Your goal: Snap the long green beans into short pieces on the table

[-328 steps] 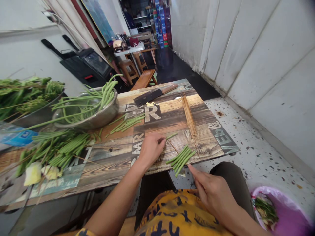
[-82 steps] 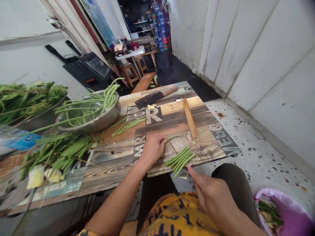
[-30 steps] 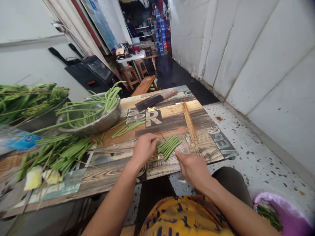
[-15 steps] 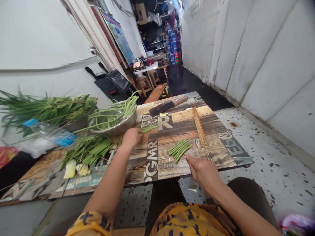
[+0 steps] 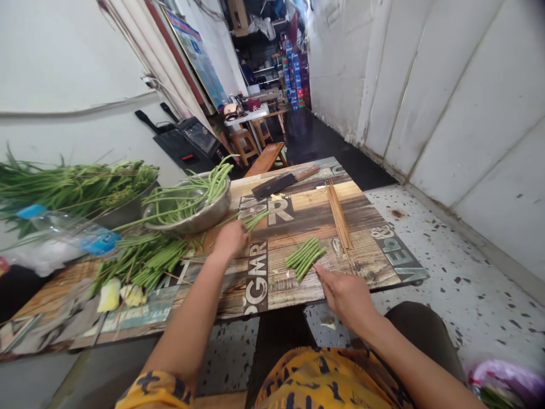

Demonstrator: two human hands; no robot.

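Observation:
My right hand (image 5: 347, 292) is closed on the end of a thin bamboo skewer, most of it hidden. On that skewer, low over the front of the table, sits a row of cut long bean pieces (image 5: 305, 258) side by side. My left hand (image 5: 232, 238) is closed with its fingertips at a few loose green bean pieces (image 5: 256, 220), in front of a metal bowl (image 5: 191, 222) of whole long beans (image 5: 213, 184). A pile of skewered beans (image 5: 149, 261) lies left of my left forearm. Bare bamboo skewers (image 5: 339, 218) lie right of the middle.
A cleaver (image 5: 285, 182) lies toward the table's far end. At left are a plastic bottle (image 5: 70, 230), a bowl of leafy greens (image 5: 123, 216) and pale yellow pieces (image 5: 109, 295). A wooden bench (image 5: 266, 159) stands beyond the table (image 5: 298, 292); a wall (image 5: 447, 96) runs along the right.
The view has shifted slightly, so things sit a little further left. My left fingers have curled in at the loose bean pieces, which now slant upward more. My right hand keeps the skewer.

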